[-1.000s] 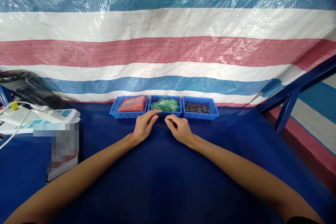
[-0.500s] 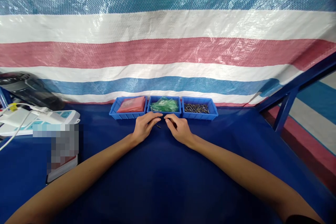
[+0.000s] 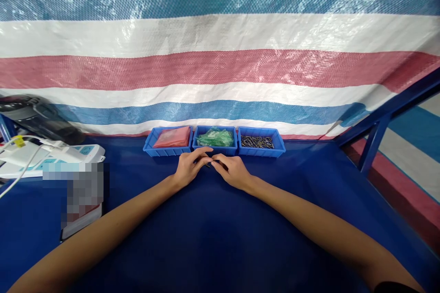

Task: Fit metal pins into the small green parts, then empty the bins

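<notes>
Pinching a small dark piece [image 3: 213, 160], the right hand [image 3: 235, 170] meets the left hand [image 3: 186, 168], its fingers partly spread

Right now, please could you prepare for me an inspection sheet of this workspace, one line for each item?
Surface: blue table; spills or damage, nothing seen.
Things: three blue bins in a row, with red bags in the left, green bags in the middle, screw-like metal pieces in the right.
Clutter: dark bottle lying at far left; partly pixelated object near the left forearm.
Hands: left hand and right hand nearly meet, fingertips at a small dark piece; firm grip, cannot tell.
Cables: white cable by the white power strip, leaving the picture at left.
Surroundings: striped sheet behind; blue frame at right.
</notes>
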`<state>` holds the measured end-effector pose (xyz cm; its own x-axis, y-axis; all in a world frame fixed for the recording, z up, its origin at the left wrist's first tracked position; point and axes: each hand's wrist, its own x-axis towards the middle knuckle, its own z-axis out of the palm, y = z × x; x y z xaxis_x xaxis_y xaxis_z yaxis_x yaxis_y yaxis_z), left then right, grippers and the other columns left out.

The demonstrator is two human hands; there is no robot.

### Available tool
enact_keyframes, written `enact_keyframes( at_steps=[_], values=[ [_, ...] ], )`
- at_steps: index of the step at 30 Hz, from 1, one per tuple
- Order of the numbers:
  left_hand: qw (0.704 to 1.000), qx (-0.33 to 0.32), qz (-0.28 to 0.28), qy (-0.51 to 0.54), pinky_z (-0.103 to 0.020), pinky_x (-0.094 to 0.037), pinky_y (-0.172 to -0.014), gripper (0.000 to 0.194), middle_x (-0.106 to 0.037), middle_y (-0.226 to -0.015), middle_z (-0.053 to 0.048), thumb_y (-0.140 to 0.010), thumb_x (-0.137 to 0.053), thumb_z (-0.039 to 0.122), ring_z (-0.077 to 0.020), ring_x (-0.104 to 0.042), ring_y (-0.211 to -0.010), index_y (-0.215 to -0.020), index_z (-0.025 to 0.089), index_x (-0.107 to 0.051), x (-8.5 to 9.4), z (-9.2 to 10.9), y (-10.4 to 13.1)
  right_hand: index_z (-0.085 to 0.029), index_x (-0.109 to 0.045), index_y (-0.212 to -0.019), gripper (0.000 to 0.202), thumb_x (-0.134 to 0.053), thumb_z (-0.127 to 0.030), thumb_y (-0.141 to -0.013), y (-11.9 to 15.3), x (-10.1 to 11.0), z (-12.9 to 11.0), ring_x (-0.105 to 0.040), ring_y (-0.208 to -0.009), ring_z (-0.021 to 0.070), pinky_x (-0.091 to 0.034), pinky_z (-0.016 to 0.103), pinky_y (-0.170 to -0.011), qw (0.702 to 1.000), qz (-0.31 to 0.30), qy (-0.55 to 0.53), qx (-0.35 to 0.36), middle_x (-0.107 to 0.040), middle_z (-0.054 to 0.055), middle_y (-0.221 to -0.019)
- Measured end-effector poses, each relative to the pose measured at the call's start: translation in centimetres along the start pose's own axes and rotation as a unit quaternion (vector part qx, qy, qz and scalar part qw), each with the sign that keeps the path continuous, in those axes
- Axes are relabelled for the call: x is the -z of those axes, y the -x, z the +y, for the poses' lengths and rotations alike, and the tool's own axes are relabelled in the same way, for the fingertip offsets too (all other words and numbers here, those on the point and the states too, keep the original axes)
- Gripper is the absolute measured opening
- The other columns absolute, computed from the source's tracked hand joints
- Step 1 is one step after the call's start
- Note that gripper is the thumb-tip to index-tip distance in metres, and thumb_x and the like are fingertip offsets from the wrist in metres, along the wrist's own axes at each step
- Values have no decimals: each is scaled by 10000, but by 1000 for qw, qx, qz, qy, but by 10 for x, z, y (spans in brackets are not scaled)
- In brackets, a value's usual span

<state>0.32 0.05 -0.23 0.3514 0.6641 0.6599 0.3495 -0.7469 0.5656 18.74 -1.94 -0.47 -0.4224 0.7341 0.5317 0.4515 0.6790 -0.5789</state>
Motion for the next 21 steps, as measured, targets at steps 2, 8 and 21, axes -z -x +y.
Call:
enact_keyframes(
  at_steps=[2,8,21],
  values=[
    [1000,-10,-6,-2,-160,-509,-590,230,-694,-701,12,-882,-579,304,-101,-668,-599,-1073,178,-605,0,0,0,-170,-615,-931,224,-412,-261,-953,0,-1,1,-568,-568,107,-399,213,-581,1000,-5,1,12,-672,28,-776],
    [1000,12,2,-14,-158,-474,-571,280,-659,-776,-3,-896,-555,330,-70,-600,-557,-1127,173,-570,2,2,0,-154,-632,-890,256,-404,-255,-950,1,2,0,-538,-582,111,-389,225,-597,1000,3,-21,1,-620,21,-693],
    [998,57,-11,30,-163,-406,-498,234,-581,-890,-33,-954,-419,275,-43,-472,-515,-1137,177,-527,3,5,0,-174,-577,-794,202,-536,-362,-856,-29,27,-2,-248,-341,52,-183,178,-348,801,329,-424,-266,-329,-103,-396]
  ],
)
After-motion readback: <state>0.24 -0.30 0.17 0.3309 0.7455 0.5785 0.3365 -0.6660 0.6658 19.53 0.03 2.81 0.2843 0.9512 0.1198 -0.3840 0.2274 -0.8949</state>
